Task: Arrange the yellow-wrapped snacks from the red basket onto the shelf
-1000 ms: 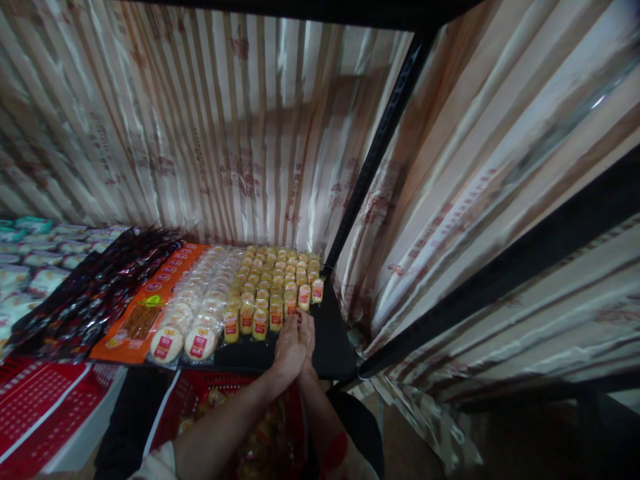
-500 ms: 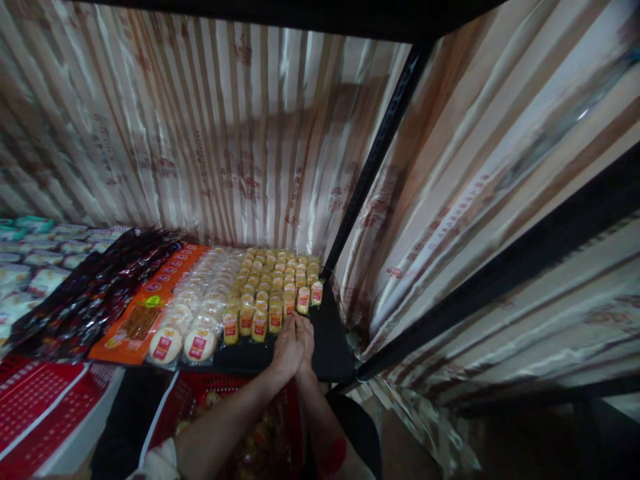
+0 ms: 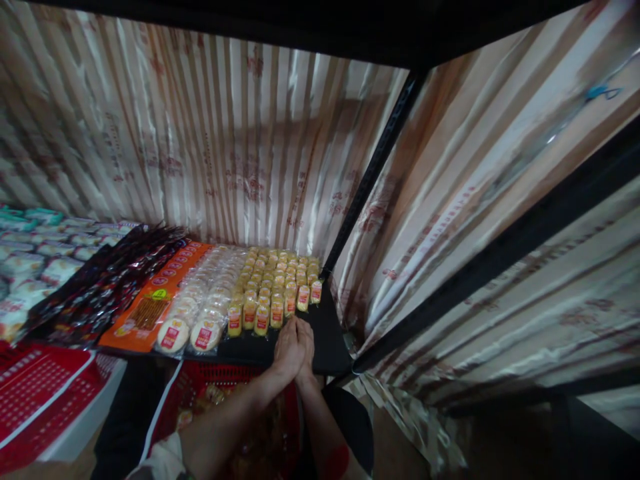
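My left hand (image 3: 288, 347) and my right hand (image 3: 306, 341) are pressed side by side at the front of the black shelf (image 3: 327, 333). Their fingers are closed and point away from me. What they hold, if anything, is hidden behind the backs of the hands. Just beyond the fingertips stand rows of small yellow snack packets (image 3: 261, 320) in clear wrap with red labels. One yellow packet (image 3: 290, 303) is directly in front of the fingers. Below my forearms is a red basket (image 3: 225, 375) with more small wrapped snacks (image 3: 215, 393) inside.
Left of the yellow packets lie round white wrapped crackers (image 3: 205, 335), an orange snack bag (image 3: 145, 310), dark shiny bags (image 3: 105, 287) and white packets (image 3: 60, 270). Another red basket (image 3: 40, 393) is at lower left. A black shelf post (image 3: 370, 173) rises before striped wrapping sheets (image 3: 250, 147).
The view has shifted slightly, so the shelf's left side sits a little further right. My hands stay together at the same spot by the yellow packets.
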A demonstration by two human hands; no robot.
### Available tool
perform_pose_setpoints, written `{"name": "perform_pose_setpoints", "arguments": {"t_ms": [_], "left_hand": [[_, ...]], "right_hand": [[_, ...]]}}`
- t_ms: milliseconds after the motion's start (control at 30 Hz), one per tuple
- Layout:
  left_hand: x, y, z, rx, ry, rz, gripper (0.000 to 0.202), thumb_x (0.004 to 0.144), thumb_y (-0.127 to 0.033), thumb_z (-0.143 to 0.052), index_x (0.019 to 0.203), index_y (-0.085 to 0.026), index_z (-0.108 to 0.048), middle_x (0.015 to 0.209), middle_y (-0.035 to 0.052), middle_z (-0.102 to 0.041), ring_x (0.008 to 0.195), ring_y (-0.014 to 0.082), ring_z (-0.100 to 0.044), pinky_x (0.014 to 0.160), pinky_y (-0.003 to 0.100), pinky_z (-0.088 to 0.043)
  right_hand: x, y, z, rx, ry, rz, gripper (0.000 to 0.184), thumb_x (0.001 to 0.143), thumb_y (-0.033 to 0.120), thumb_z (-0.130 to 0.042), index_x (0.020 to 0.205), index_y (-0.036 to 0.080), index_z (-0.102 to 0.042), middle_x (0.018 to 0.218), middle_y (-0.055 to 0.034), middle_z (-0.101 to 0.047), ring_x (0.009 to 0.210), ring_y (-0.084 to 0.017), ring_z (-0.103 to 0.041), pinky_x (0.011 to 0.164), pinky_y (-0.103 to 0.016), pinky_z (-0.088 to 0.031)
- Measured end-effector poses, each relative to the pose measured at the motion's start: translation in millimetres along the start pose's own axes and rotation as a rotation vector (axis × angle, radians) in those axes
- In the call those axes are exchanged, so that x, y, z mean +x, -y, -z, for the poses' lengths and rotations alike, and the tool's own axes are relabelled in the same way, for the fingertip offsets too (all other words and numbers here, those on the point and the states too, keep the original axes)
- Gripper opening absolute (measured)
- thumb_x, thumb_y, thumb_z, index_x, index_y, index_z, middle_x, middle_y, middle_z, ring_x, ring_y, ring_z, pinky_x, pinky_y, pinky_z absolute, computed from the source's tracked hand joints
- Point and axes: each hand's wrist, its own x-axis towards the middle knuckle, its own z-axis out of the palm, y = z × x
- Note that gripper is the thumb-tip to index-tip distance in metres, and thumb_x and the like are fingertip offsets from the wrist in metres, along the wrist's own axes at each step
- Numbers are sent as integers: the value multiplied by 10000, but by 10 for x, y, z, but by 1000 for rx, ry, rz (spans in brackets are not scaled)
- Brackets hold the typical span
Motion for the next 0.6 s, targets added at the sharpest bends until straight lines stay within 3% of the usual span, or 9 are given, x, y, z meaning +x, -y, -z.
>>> {"name": "perform_pose_setpoints", "arguments": {"t_ms": [300, 433, 600], "left_hand": [[-191, 293, -77, 15, -118, -116, 328, 848, -248, -394, 1100, -192, -597, 1144, 100, -621, 1153, 224, -517, 1020, 355, -384], [-313, 403, -15, 26, -108, -167, 350, 845, -244, -407, 1152, -163, -556, 1205, 107, -580, 1155, 208, -502, 1040, 340, -359], [-418, 619, 98, -7, -133, -281, 272, 828, -184, -392, 1026, -177, -579, 1037, 75, -607, 1008, 173, -546, 947, 321, -427]], "right_hand": [[-283, 138, 82, 67, -10, -54, 379, 764, 263, -374, 1019, 144, -627, 1001, -114, -642, 953, -194, -562, 899, -347, -439], [-402, 297, 148, 89, 4, -108, 383, 792, 263, -345, 1037, 157, -620, 1003, -98, -627, 958, -176, -555, 890, -319, -439], [-557, 589, 277, 65, -12, -148, 355, 782, 261, -379, 997, 149, -638, 976, -106, -631, 916, -191, -563, 848, -323, -451]]}}
